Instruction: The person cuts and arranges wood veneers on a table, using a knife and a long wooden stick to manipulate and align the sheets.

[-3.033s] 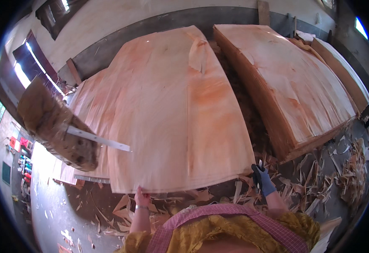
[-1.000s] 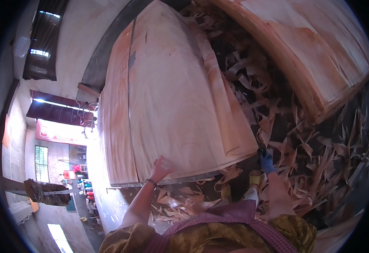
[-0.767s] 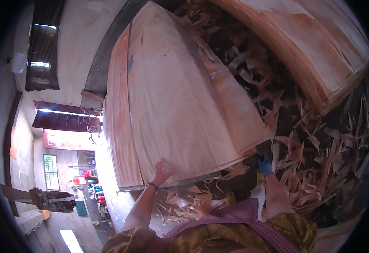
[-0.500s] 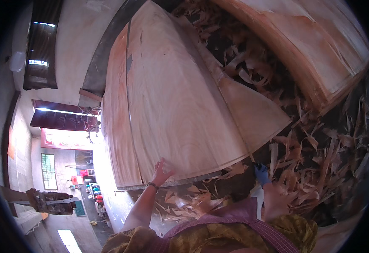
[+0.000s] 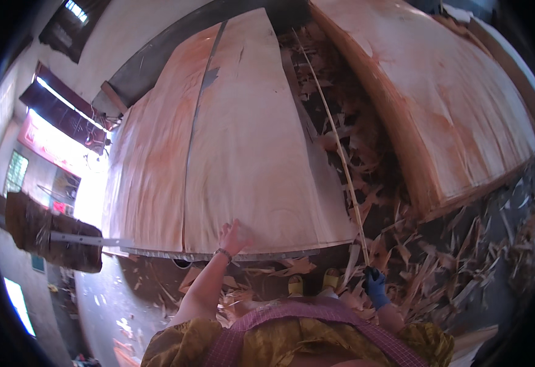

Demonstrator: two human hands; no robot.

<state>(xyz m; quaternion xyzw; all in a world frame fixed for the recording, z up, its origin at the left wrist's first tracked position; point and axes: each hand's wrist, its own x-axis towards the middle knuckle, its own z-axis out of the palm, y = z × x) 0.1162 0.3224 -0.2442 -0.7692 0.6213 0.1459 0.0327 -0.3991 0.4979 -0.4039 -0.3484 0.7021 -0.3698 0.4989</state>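
Observation:
A wide stack of pale wood veneer sheets (image 5: 249,134) lies in front of me, a dark lengthwise gap splitting its top into two strips. My bare left hand (image 5: 234,238), with a bracelet at the wrist, rests on the right strip near the front edge, fingers apart. Off the stack's right side, my blue-gloved right hand (image 5: 374,286) is closed around the near end of a long thin stick (image 5: 340,147). The stick reaches away from me along the gap between this stack and another.
A second veneer stack (image 5: 439,122) stands to the right. Torn veneer scraps (image 5: 433,263) cover the floor around my feet in yellow sandals (image 5: 330,280) and fill the gap. At left, a brown wrapped block (image 5: 53,232) with a metal strip juts out near the stack's front corner.
The stick has come away from the stack's right edge and now lies over the gap. The veneer flap no longer sticks out to the right. My left hand stays on the sheet; the view has turned.

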